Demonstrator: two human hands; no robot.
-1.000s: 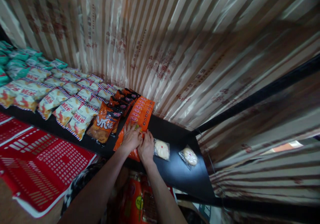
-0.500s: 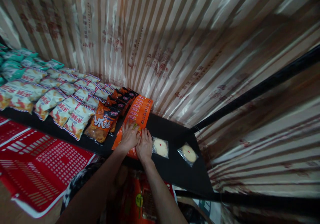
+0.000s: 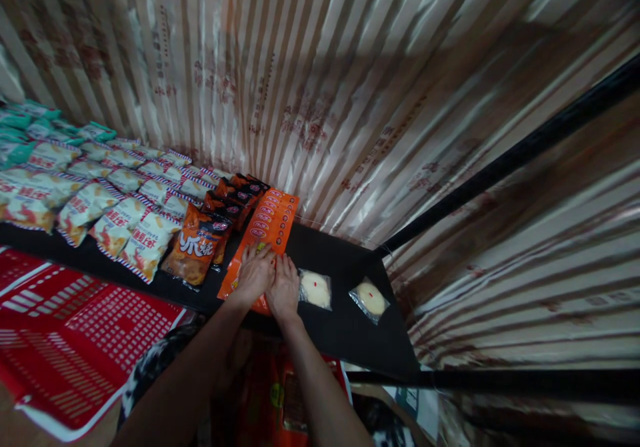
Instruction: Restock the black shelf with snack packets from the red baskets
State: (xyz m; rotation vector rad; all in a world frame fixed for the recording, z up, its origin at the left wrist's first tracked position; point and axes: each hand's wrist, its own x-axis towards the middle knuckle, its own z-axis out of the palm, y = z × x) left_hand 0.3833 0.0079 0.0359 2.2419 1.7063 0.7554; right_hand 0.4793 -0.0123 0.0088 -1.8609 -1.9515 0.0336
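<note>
My left hand [image 3: 256, 275] lies on a row of flat orange packets [image 3: 273, 217] with pink oval labels, its fingers stretched out toward the wall. Close beside it, my right hand [image 3: 283, 286] rests on the right edge of the same packets, fingers extended. Neither hand wraps round anything; the palms cover the near part of the row. To the left stand orange-brown snack bags [image 3: 194, 247] with dark tops. Just right of my right hand is a round pale cake in a clear wrapper [image 3: 315, 290], and a second wrapped cake [image 3: 371, 298] lies farther right.
White snack bags [image 3: 120, 220] in rows and teal bags [image 3: 43, 127] fill the left of the black shelf [image 3: 345, 337]. A red basket [image 3: 90, 327] is below at left. Striped sheeting [image 3: 310, 100] hangs behind; a black pole [image 3: 500, 167] slants at right.
The whole view has shifted a little, so things sit slightly farther left. Both hands remain on the orange packets in nearly the same pose.
</note>
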